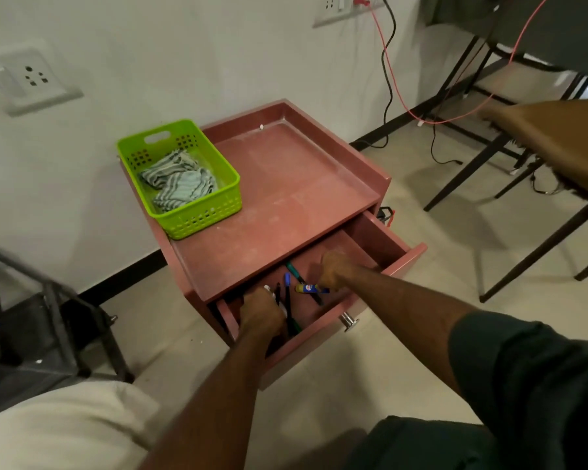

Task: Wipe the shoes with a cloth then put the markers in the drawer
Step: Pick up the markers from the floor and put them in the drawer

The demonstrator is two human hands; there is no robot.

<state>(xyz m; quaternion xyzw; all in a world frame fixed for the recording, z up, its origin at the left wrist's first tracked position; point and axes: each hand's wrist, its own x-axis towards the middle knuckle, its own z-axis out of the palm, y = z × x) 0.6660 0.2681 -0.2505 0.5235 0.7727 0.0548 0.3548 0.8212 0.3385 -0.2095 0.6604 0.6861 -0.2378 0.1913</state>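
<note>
I see both hands inside the open drawer (381, 239): left hand (260, 312) grips markers (287, 300) near its left wall; right hand (333, 269), fingers curled, grip contents indeterminate, mid-drawer

Plain office-like room, wall sockets (31, 76), trailing cables (389, 72), metal-legged chair (489, 144), tiled floor (370, 368)

Pink cabinet, lime basket, striped cloth

The cabinet (286, 198) and its open drawer (381, 239) are dusty pink. The basket (197, 212) is lime green; the cloth (180, 181) in it is pale green with dark grey stripes. The markers (287, 279) show blue, green and black, one (308, 288) blue and yellow. One cable (392, 79) is pink-red, another (387, 56) black. The sleeve (523, 368) is dark green.
</note>
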